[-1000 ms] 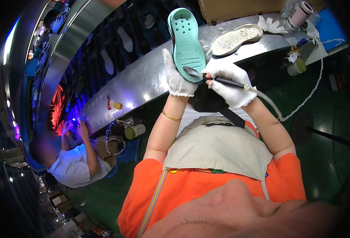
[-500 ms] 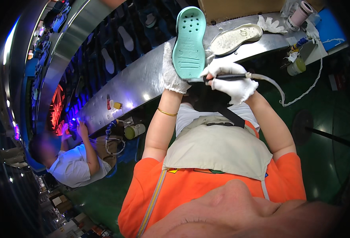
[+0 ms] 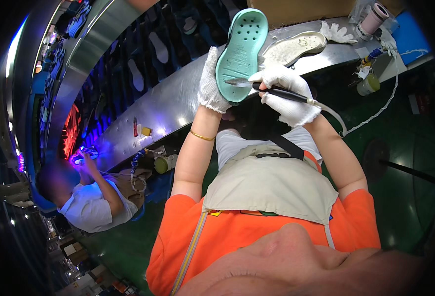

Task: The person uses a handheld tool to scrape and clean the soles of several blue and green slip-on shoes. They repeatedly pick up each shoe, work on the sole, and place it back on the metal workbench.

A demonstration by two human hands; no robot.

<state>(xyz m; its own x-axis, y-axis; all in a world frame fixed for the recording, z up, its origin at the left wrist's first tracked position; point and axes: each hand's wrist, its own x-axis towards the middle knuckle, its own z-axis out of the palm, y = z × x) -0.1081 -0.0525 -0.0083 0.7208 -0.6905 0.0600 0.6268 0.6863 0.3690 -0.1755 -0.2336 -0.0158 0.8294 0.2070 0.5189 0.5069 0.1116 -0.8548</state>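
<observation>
At far left, a co-worker (image 3: 96,200) is seated with both arms raised toward a blue-lit object. Nearer the middle, the left forearm (image 3: 195,158), ringed by a gold bangle (image 3: 202,135), is extended up and slightly rightward from the elbow. The gloved left hand (image 3: 210,84) is closed around the lower left side of a turquoise sole (image 3: 239,56); one digit is stretched along its edge, while the remaining fingers are hidden beneath. The sole is held near the metal ledge (image 3: 170,101), its holed end uppermost and tilted rightward. Across its lower part, the bristles of a brush (image 3: 279,92) are laid. The brush's black handle is pinched by the gloved right hand (image 3: 292,101), whose bare fingertips are curled around it; the wrist is bent inward, and the right forearm (image 3: 336,153) is slanted up leftward. Just beyond, a white sole (image 3: 296,48) is rested on the ledge.
</observation>
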